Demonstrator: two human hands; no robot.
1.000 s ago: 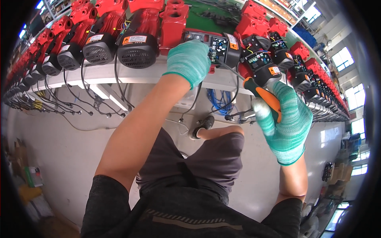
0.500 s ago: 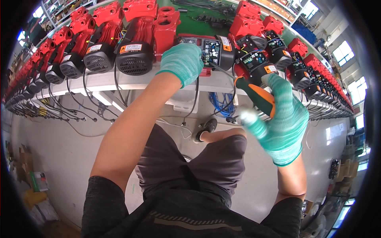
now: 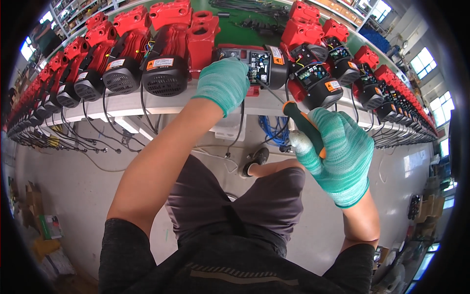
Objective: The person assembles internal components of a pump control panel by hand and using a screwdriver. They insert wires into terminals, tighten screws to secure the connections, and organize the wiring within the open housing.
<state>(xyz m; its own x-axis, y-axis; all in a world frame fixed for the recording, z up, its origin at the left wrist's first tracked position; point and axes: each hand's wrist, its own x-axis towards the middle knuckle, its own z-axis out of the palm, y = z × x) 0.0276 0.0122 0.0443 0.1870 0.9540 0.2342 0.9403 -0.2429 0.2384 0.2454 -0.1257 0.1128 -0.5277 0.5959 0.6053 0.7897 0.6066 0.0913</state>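
In front of me lies a red and black pump motor (image 3: 276, 71) with its control box uncovered, a circuit board (image 3: 260, 66) showing inside. My gloved left hand (image 3: 223, 84) rests at the left part of this box, fingers curled. Their tips, and anything in them, are hidden behind the hand. My gloved right hand (image 3: 342, 149) is closed round a screwdriver (image 3: 304, 128) with a dark green and orange handle. Its shaft slants up and left, and the tip reaches the lower edge of the circuit board.
Closed red and black pumps (image 3: 166, 71) line the bench to the left. Opened pumps with bare boards (image 3: 313, 78) stand to the right. Black power cords (image 3: 242, 130) hang over the white bench edge (image 3: 181, 104). A blue cable coil (image 3: 273, 130) lies below.
My right hand has come slightly down and left, and its thumb has closed against the screwdriver handle. The handle has tilted a little. The left hand has barely moved.
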